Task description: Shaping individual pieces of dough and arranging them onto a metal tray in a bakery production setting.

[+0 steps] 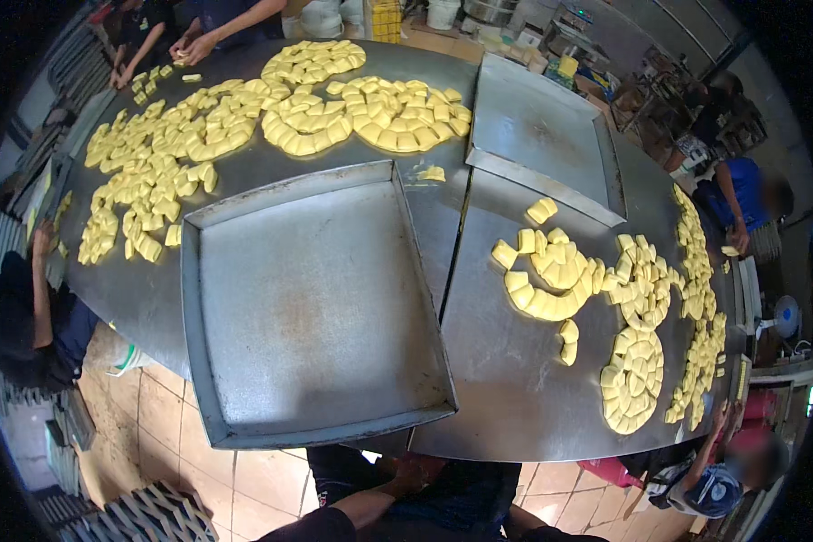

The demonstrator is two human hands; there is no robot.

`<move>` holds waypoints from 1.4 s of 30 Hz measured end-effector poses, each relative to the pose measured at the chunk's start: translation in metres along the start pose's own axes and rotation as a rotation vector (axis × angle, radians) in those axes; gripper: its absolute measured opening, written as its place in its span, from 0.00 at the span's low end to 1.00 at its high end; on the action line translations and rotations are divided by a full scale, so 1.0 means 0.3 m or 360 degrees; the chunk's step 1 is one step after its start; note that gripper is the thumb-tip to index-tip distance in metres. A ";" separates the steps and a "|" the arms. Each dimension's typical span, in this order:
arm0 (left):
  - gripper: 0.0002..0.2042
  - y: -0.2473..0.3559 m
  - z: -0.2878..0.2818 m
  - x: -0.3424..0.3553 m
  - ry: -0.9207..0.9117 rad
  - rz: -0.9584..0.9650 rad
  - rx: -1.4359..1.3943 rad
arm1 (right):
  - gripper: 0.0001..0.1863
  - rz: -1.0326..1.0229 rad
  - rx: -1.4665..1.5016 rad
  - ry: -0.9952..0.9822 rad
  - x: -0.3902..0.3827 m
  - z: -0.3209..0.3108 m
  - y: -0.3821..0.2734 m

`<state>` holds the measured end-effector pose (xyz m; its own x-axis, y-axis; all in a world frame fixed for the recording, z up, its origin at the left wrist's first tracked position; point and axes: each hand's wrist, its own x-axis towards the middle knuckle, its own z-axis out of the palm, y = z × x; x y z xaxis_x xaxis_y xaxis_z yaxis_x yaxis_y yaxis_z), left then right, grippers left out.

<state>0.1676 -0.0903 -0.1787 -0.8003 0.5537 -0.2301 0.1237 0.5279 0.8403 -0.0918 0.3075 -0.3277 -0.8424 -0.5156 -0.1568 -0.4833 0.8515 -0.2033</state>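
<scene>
My left hand (415,471) is low in front of my dark clothing, just below the table's near edge. It lies in shadow, so its fingers and anything in them cannot be made out. Of my right arm only a bit by the dark sleeve (551,535) shows at the lower edge; the hand is out of sight. Nearest to me is a large bare metal baking tray (312,298), lying aslant with its near corner by the table edge. To its right, cut yellow dough pieces (560,271) lie in curved rows and a round coil (632,379).
A second metal tray (546,135) lies at the far right of the steel table (506,397). More dough pieces (406,113) cover the far left. Co-workers' hands (199,47) work around the rim. A slatted crate (149,515) stands on the tiled floor at lower left.
</scene>
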 end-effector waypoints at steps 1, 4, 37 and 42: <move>0.26 -0.040 0.012 -0.005 -0.0024 -0.0038 0.0024 | 0.19 0.0003 0.0020 0.0019 0.001 0.013 0.004; 0.27 -0.098 0.091 0.084 -0.0108 -0.0180 0.0108 | 0.18 0.0010 0.0115 0.0072 0.009 0.065 -0.037; 0.34 -0.496 0.486 0.289 0.0011 0.0089 0.2216 | 0.17 0.0375 0.0915 0.0392 -0.793 0.272 -0.112; 0.32 -0.466 0.496 0.381 0.0220 -0.0037 0.1804 | 0.16 0.0490 0.0983 0.0539 -0.585 0.211 -0.112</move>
<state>0.1463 -0.0049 -0.3955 -0.8583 0.4977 -0.1249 0.5104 0.8533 -0.1066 0.0873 0.3634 -0.3544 -0.9925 -0.1217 -0.0092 -0.0783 0.6926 -0.7170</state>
